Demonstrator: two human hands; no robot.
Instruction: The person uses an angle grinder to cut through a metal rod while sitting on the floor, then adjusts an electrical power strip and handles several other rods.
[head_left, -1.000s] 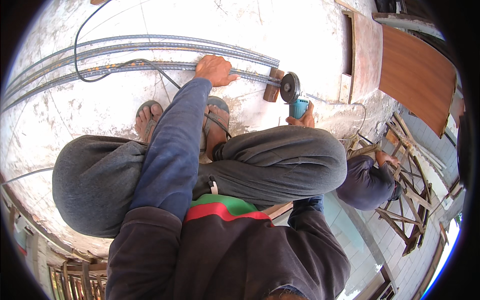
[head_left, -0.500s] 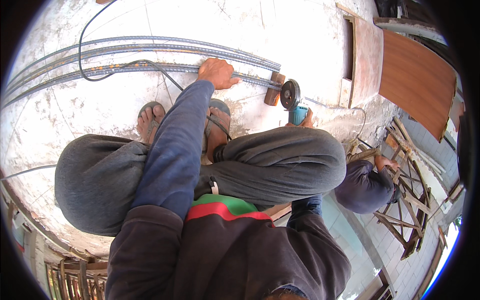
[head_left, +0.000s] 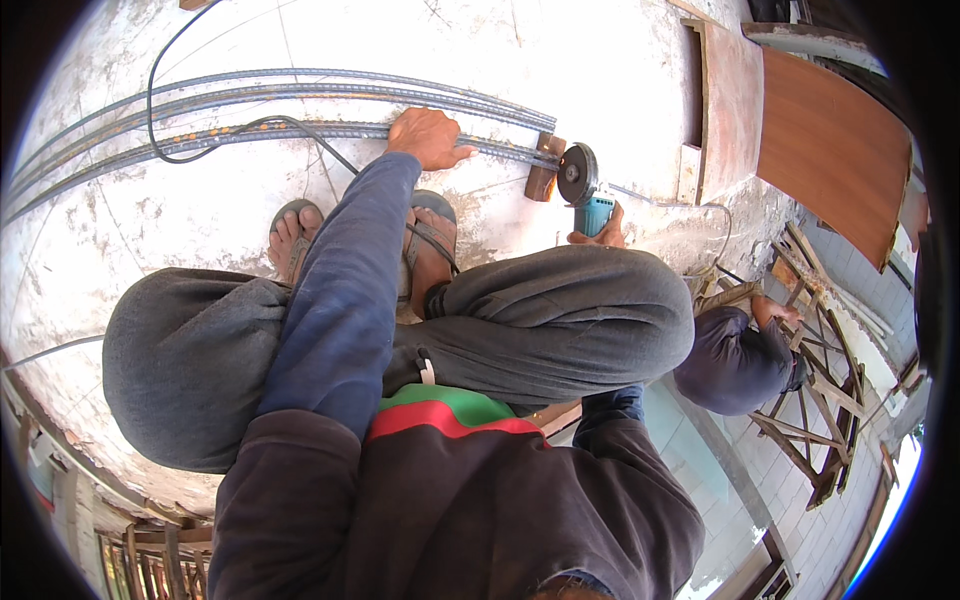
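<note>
My left hand [head_left: 424, 138] is closed around a near bundle of ribbed steel rebars [head_left: 330, 129] on the pale floor. Their right ends rest over a small wooden block [head_left: 541, 170]. Beside the block, my right hand [head_left: 604, 232] grips the teal body of an angle grinder [head_left: 594, 213]; my knee hides much of that hand and its forearm. The grinder's dark round disc [head_left: 575, 174] stands on edge at the rebar ends, with a small orange glow near it. Whether the disc touches the steel, I cannot tell.
More rebars [head_left: 290, 90] lie just beyond the held bundle. A black cable [head_left: 152, 110] loops across them and runs by my sandalled feet [head_left: 435, 235]. Wooden boards [head_left: 830, 150] stand at the right. Another person [head_left: 735, 360] crouches at a wooden frame [head_left: 825, 420].
The grinder has tilted slightly and its disc sits a little farther forward beside the block. My left hand keeps its hold on the rebars. The whole view has shifted a little.
</note>
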